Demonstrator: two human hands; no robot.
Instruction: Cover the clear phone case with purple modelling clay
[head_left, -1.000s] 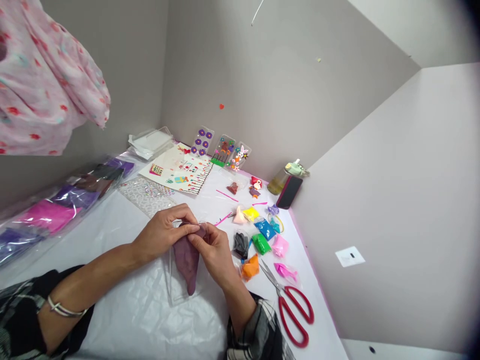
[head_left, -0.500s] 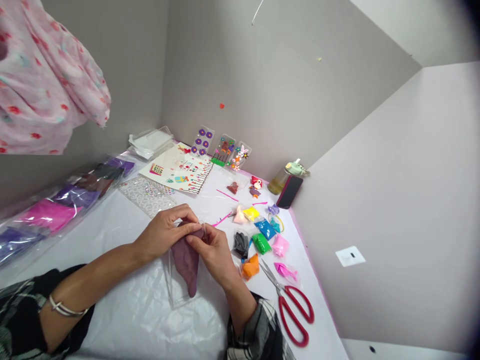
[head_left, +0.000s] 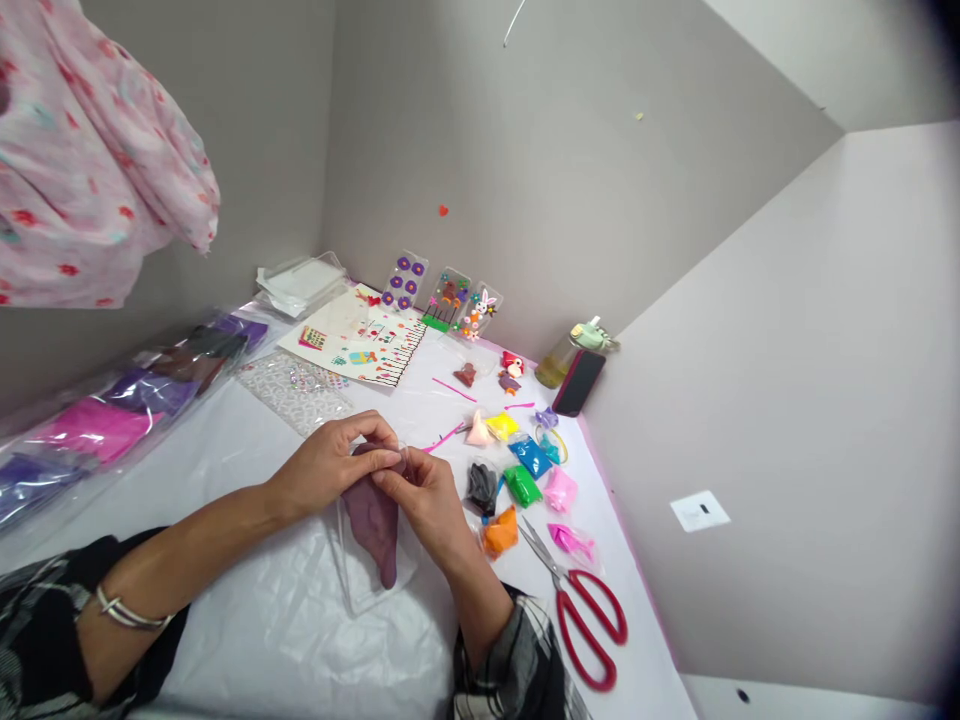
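Note:
A mauve-purple piece of modelling clay (head_left: 373,525), broad at the top and tapering to a point towards me, lies over a clear plastic phone case (head_left: 351,592). At its upper end, my left hand (head_left: 334,465) is closed with thumb and fingers pinching the clay and the case's top edge. My right hand (head_left: 426,500) grips the same end from the other side, its thumb pressed on the clay. The two thumbs almost meet. The fingertips behind the case are hidden.
Red-handled scissors (head_left: 577,610) lie open to the right. Small clay packets, including orange (head_left: 500,533), green (head_left: 523,486) and blue (head_left: 531,457), lie beyond my right hand. A phone (head_left: 580,383) leans on a bottle (head_left: 556,362). Larger clay bags (head_left: 97,430) line the left.
The clay's pointed lower end has shifted slightly right and up. Both hands keep their hold at the upper end, with only small finger movement.

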